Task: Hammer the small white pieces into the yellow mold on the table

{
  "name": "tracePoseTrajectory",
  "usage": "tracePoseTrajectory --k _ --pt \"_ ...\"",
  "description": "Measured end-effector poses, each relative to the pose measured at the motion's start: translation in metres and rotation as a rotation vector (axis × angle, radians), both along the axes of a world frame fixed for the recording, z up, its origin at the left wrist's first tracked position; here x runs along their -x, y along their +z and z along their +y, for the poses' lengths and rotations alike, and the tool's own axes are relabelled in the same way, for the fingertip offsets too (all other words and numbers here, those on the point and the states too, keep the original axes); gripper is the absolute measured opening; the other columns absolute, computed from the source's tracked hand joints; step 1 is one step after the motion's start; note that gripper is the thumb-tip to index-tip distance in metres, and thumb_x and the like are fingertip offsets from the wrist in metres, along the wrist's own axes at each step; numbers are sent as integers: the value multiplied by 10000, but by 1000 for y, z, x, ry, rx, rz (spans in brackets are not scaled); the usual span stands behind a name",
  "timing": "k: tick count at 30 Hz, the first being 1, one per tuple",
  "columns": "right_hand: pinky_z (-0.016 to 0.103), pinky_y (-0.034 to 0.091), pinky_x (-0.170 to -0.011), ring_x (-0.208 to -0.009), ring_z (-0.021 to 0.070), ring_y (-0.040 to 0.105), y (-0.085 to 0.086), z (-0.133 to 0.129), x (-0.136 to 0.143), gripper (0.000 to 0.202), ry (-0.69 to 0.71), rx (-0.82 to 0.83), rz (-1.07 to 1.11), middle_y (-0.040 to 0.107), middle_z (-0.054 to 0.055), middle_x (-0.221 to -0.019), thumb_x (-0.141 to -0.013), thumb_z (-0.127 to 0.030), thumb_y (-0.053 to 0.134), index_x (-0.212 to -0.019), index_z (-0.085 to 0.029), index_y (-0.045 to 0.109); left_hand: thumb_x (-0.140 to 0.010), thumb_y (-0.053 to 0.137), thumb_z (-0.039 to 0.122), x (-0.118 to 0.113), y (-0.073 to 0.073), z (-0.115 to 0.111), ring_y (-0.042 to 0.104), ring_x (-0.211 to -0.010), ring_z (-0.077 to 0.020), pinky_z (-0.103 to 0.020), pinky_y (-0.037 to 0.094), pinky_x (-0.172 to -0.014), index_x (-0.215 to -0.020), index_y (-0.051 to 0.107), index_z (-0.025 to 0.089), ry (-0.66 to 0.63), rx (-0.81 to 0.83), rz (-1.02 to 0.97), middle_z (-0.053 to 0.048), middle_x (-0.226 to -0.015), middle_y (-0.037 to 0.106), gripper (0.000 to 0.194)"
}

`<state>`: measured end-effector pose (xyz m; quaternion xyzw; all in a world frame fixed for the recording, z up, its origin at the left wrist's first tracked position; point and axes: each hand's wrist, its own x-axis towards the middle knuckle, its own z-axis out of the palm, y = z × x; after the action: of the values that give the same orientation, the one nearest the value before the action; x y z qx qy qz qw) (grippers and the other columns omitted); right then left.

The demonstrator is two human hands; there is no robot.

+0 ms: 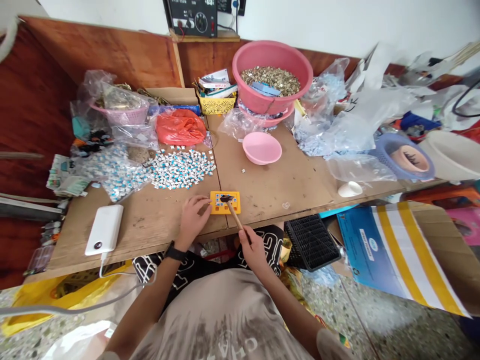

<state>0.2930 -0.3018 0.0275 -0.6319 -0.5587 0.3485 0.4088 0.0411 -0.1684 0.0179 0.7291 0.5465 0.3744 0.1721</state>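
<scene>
A small yellow tray (213, 204) with blue-and-white pieces in it lies near the table's front edge. My right hand (252, 246) is closed round the wooden handle of a brush-like tool (235, 216), whose dark head is over the tray. At the tray's left edge, my left hand (195, 215) has its fingers bent, the fingertips touching or very near the edge; whether they pinch a small piece is too small to tell. Behind my left hand spreads a pile of small blue-and-white pieces (182, 168).
A shallow pink bowl (261, 148) stands behind the tray. Farther back are a large pink basin (272, 102), a red plastic bag (180, 127) and a yellow basket (217, 105). A white power bank (105, 229) with a cable lies left; a white cup (350, 189) lies right.
</scene>
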Motion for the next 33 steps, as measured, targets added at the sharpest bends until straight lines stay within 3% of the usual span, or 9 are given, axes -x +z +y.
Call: tracePoseTrajectory --k 4,10,19,22,28,31,33 --pt "313 489 -726 -746 216 660 -12 -2 -9 526 -47 27 4 726 24 -830 -1205 -623 492 -1237 -189 787 -1136 676 320 -7 3 8 684 -1321 -315 -538 547 -1174 -1204 892 304 -123 -12 75 -90 -1371 798 227" --pt "312 465 -711 -724 207 621 -13 -7 -16 522 -89 44 35 672 4 -794 -1201 -639 488 -1193 -196 764 -1118 691 302 -16 9 22 624 -1368 -369 -590 543 -1172 -1089 906 284 -172 -3 242 -118 -1374 782 217" --pt "319 474 -724 -747 220 642 -15 -11 -18 573 -113 85 38 690 19 -820 -1192 -675 462 -1224 -196 775 -1129 661 300 -19 -8 15 633 -1315 -336 -543 553 -1205 -1129 911 290 -92 50 96 -104 -1297 803 251" --pt "315 482 -734 -758 218 650 -13 -10 -17 579 -99 79 36 701 21 -831 -1199 -670 453 -1232 -194 780 -1135 638 286 -23 -4 11 631 -1325 -342 -546 554 -1204 -1115 905 283 -61 55 113 -115 -1305 798 268" --pt "318 483 -743 -766 232 675 -13 -2 -18 588 -82 65 -31 736 38 -841 -1195 -679 451 -1226 -190 777 -1125 626 268 -23 8 16 639 -1347 -361 -561 553 -1196 -1119 893 280 -132 59 187 -120 -1333 789 267" --pt "326 480 -739 -756 248 692 -6 2 -20 567 -41 73 -91 757 54 -844 -1200 -660 451 -1200 -201 784 -1092 683 290 -22 7 17 661 -1342 -363 -554 559 -1205 -1220 869 270 -93 73 153 -128 -1361 783 227" --pt "330 492 -744 -758 255 701 2 1 -19 541 5 63 -113 771 63 -862 -1207 -636 458 -1220 -211 792 -1069 731 337 -22 5 14 672 -1352 -362 -543 561 -1220 -1351 826 267 -24 80 111 -136 -1415 765 306"
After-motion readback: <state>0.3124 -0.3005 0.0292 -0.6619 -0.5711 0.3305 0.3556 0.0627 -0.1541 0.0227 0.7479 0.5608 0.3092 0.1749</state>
